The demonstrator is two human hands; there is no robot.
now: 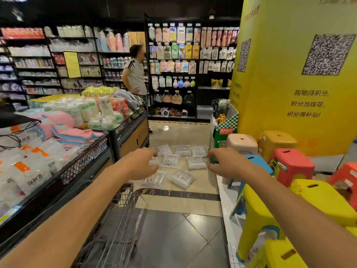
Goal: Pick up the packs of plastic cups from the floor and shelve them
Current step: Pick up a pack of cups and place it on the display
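Note:
Several clear packs of plastic cups (182, 178) lie scattered on the tan floor ahead, between the display bins and the stools. My left hand (140, 164) is stretched forward over them, fingers loosely curved, holding nothing. My right hand (225, 162) reaches out at the same height on the right, fingers relaxed and empty. Both hands are well above the floor and touch no pack. The left hand hides part of one pack (153, 161).
A wire shopping cart (119, 219) stands below my left arm. Display bins (87, 157) of bagged goods and towels run along the left. Stacked plastic stools (289, 165) and a yellow pillar (289, 74) crowd the right. A person (135, 74) stands by the far shelves.

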